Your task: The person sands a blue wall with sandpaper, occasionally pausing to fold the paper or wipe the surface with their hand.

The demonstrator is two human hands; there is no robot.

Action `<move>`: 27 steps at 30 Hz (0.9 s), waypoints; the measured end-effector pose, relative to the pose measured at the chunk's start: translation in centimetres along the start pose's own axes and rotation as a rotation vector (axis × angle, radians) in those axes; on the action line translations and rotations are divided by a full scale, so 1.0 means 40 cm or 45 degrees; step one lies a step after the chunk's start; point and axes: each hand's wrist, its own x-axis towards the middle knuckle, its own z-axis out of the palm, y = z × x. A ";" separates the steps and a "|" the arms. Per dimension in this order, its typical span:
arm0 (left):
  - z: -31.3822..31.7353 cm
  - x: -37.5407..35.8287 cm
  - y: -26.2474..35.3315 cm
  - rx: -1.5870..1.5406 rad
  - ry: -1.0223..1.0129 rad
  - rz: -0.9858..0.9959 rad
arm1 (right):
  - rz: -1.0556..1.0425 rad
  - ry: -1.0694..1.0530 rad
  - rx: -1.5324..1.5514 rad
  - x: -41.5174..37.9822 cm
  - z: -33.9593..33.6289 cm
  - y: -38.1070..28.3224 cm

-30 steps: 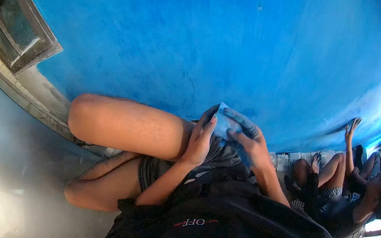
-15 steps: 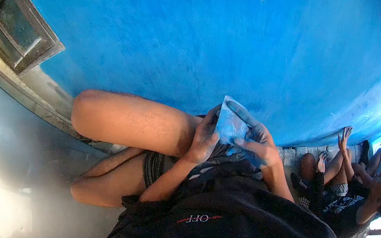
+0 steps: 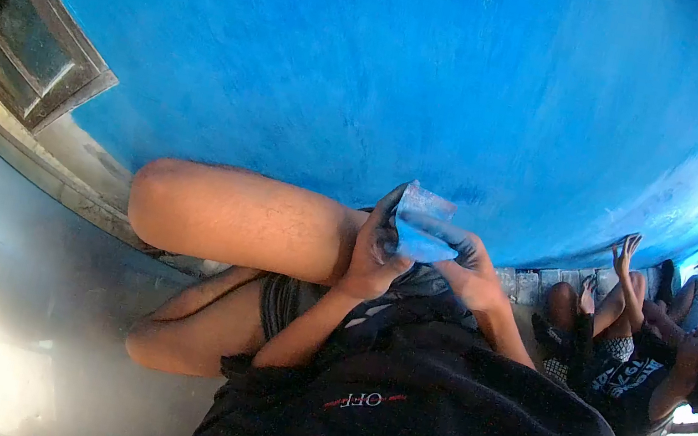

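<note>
Between my hands is a small, bent sheet (image 3: 427, 204), blue with dust, that looks like sandpaper. My left hand (image 3: 374, 266) is closed on its left side, the palm and fingers smudged dark. From the other side, my right hand (image 3: 477, 281) grips the sheet, its dusty fingers lying across the front and hiding part of it. Both hands are above my lap, close to the blue wall (image 3: 319, 65). The fold's inner side and some fingertips are hidden.
My bare knee (image 3: 158, 200) points left beside the wall. A framed window (image 3: 32, 40) is at upper left, above a grey metallic surface (image 3: 58, 299). At right, another person in a black printed shirt (image 3: 632, 376) sits by the wall, a hand (image 3: 627, 251) raised to it.
The sheet was held flatter, with its broad face showing; now it is bent over between my hands. My right fingers have shifted across it.
</note>
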 end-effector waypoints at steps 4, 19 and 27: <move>0.000 -0.004 -0.007 0.066 0.039 0.023 | -0.034 0.181 -0.195 -0.012 0.038 -0.015; 0.008 -0.008 -0.006 0.066 0.157 -0.001 | 0.314 0.635 0.008 0.000 0.064 0.002; 0.020 -0.007 0.008 0.184 0.240 -0.158 | 0.271 0.680 -0.060 0.010 0.049 0.033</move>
